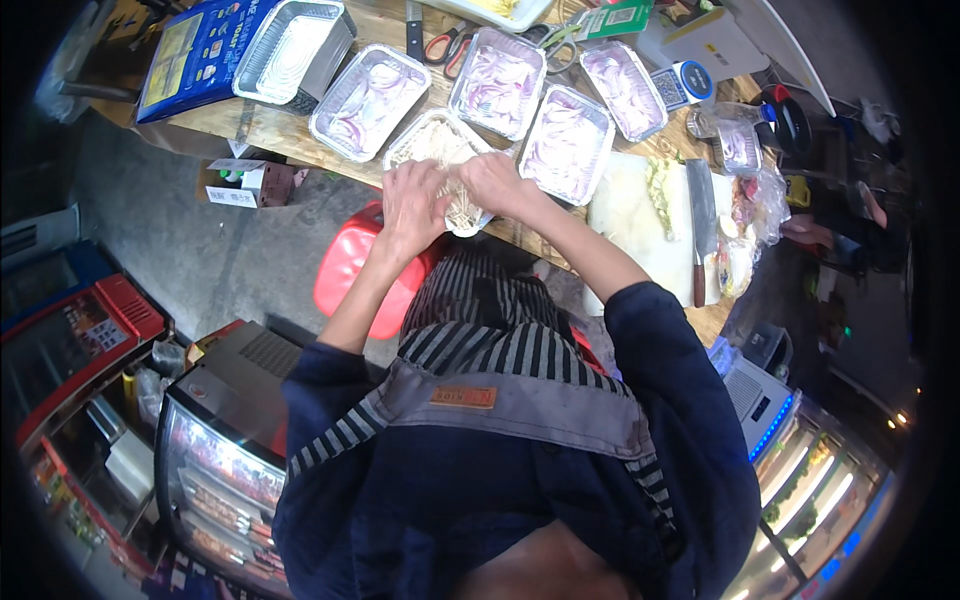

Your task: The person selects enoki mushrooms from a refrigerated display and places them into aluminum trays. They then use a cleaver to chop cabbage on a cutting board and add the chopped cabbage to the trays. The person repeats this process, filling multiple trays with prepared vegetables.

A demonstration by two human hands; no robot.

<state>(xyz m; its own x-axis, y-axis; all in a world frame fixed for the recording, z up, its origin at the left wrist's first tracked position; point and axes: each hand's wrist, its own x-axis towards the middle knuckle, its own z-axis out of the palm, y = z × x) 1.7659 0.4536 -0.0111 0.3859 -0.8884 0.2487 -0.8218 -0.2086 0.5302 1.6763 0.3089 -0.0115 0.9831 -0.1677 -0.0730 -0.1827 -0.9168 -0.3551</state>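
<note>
Directly before me a foil tray holds pale, thin strands that look like enoki mushrooms. My left hand lies over the tray's left side, thumb and fingers closed about some strands. Curled in at the other side, my right hand also grips strands, though its fingertips are hidden. Sliced red onion fills the foil trays around it: one at the left, one behind, one at the right and one farther right.
Stacked foil trays stand by a blue box. Red-handled scissors lie behind the onion. A white cutting board carries leafy vegetable pieces and a cleaver. A red plastic stool stands below the table edge.
</note>
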